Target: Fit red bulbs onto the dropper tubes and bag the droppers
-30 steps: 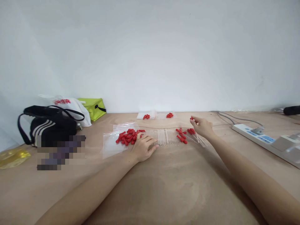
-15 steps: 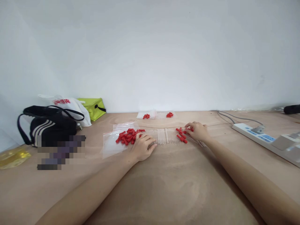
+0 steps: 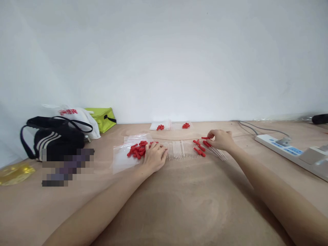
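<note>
At our brown table [image 3: 164,205] before a pale wall [image 3: 179,61], our right hand [image 3: 208,137] pinches one red bulb [image 3: 204,138], our left hand [image 3: 155,157], whose grip we cannot tell, adjoins one red heap [image 3: 138,150], one clear-tube row [image 3: 181,149] lies between both, and two red clusters [image 3: 160,127] sit beyond.

Right hand [image 3: 221,139] now sits farther to the right than half a second ago, uncovering a fan of thin, clear tubes [image 3: 217,153]. A slim red piece [image 3: 205,138] now juts left from its fingertips, lower than the red piece seen there one second ago. Left hand [image 3: 155,156] is shifted left and slightly far, covering more of the right edge of the heap of red bulb-shaped pieces [image 3: 137,150].
</note>
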